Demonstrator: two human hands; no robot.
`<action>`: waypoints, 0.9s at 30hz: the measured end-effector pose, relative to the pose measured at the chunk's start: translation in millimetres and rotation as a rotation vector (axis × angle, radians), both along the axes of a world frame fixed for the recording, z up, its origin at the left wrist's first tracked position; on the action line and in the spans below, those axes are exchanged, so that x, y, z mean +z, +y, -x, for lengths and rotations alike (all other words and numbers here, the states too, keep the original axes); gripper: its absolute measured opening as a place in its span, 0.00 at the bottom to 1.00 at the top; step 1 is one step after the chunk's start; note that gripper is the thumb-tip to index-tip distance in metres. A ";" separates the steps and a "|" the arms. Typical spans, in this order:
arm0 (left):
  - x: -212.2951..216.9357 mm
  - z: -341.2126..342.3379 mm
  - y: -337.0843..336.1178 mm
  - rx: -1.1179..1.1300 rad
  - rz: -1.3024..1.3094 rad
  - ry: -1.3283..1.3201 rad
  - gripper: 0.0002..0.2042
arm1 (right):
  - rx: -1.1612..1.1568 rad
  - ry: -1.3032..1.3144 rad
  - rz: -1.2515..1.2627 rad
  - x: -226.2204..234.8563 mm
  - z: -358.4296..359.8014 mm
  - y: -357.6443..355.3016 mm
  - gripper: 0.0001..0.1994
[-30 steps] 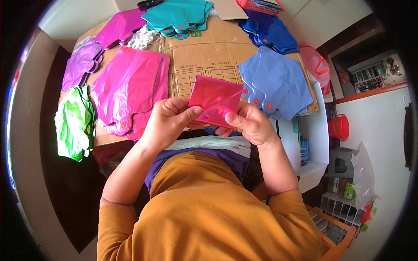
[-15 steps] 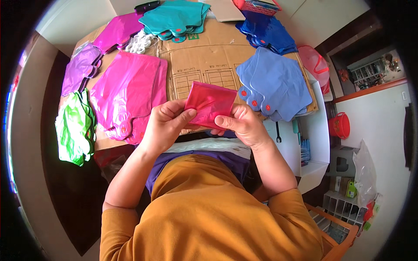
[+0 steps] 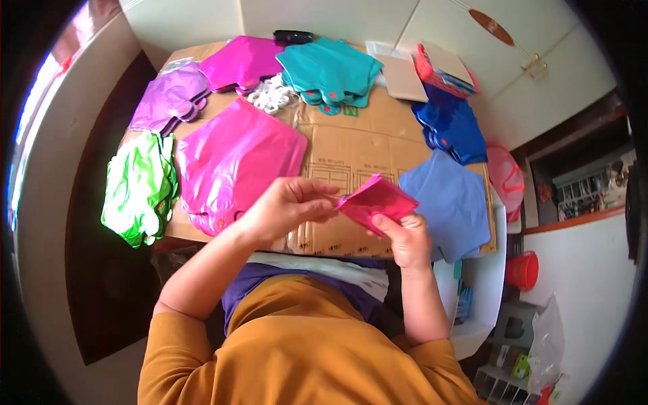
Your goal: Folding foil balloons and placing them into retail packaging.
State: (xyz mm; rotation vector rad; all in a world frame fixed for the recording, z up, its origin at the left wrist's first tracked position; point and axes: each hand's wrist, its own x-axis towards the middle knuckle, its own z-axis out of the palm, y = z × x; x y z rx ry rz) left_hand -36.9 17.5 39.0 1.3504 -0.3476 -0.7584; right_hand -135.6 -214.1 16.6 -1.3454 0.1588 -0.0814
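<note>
In front of me, over the cardboard, I hold a small, folded, glossy pink plastic piece [image 3: 379,202], perhaps a folded bag. My right hand [image 3: 410,241] is closed on its lower right part, thumb on top. At its left corner, the fingertips of my left hand [image 3: 293,208] come together in a pinch; what lies between them is partly hidden. Left of my left hand lies a stack of larger pink plastic bags [image 3: 239,158]. A stack of light blue bags [image 3: 449,202] sits just beyond my right hand.
Flat brown cardboard [image 3: 337,152] covers the table. Around it lie green [image 3: 138,189], lilac [image 3: 169,100], magenta [image 3: 243,62], teal [image 3: 331,67] and dark blue bags [image 3: 455,128], plus white cord [image 3: 273,93]. A red basket [image 3: 449,74] stands at the back right; a white box [image 3: 479,297] is right.
The pink piece has shifted right and tilted, carried by my right hand. My left hand has gone from gripping its face to pinching at its left corner. The view has tipped upward.
</note>
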 end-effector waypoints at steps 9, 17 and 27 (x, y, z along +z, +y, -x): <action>2.7 -142.4 -38.8 0.095 -0.524 -1.163 0.08 | -0.089 0.009 -0.036 19.3 -22.1 -57.6 0.08; -34.2 -242.9 -236.9 -0.002 -0.613 -1.633 0.11 | -0.134 -0.114 0.054 47.4 -34.9 -87.6 0.09; -18.6 -295.7 -276.4 -0.231 -0.905 -1.406 0.09 | -0.231 -0.081 -0.023 26.5 2.3 -112.7 0.11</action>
